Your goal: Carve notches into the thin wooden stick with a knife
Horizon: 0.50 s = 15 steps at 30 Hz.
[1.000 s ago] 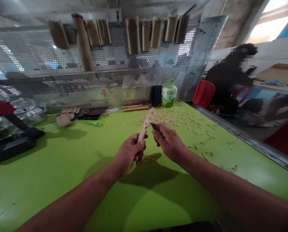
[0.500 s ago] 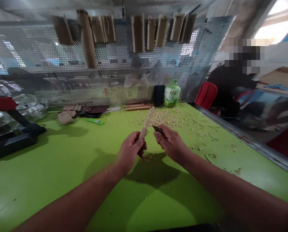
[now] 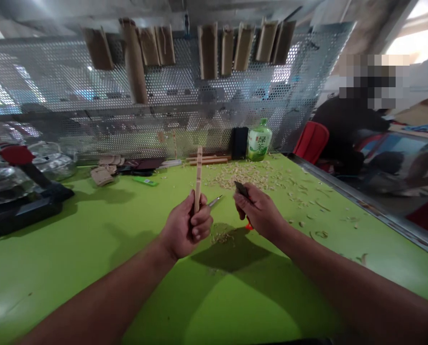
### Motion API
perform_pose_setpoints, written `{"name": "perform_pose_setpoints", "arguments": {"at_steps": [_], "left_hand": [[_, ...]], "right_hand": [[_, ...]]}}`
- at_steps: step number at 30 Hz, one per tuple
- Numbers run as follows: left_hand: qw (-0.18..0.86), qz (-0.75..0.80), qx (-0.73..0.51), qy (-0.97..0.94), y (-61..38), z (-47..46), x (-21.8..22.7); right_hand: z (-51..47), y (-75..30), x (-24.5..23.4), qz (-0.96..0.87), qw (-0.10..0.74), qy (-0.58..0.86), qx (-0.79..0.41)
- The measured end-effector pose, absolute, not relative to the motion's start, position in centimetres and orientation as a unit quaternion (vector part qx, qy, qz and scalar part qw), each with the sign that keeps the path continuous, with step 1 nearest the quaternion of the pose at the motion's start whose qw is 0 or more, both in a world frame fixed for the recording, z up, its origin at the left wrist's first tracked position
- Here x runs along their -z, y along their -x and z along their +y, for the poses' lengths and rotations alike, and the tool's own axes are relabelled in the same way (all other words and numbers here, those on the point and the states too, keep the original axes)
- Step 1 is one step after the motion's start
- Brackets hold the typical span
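Observation:
My left hand grips a pale carved wooden stick upright in its fist. A thin metal point shows just right of that hand, and I cannot tell whether the hand holds it. My right hand is shut on a small knife, with a dark blade above the fingers and a bit of red handle below them. Both hands hover over the lime-green table, with a small patch of wood shavings beneath them.
A larger heap of wood shavings lies beyond my hands. Behind it stand a green bottle and a perforated metal panel hung with brown paper sleeves. Glass bowls sit left; a seated person is right, past the table's metal edge.
The wooden stick has swung from tilted to upright in my left hand. My hands have moved slightly apart, and the metal point and red handle now show.

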<state>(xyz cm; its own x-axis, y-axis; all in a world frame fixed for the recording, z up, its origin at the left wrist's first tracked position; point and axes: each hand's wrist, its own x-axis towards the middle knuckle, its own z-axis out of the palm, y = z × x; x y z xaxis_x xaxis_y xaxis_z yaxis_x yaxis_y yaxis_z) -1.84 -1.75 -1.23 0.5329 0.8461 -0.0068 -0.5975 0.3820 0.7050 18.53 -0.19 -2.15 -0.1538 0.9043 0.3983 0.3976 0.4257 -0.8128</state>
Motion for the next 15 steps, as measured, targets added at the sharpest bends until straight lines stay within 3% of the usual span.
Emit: {"name": "perform_pose_setpoints", "arguments": {"at_steps": [15], "left_hand": [[0.843, 0.151, -0.373, -0.357, 1.75, -2.05, 0.93]], "right_hand": [[0.2, -18.51, 2.55, -0.695, 0.457, 0.473, -0.29]]}}
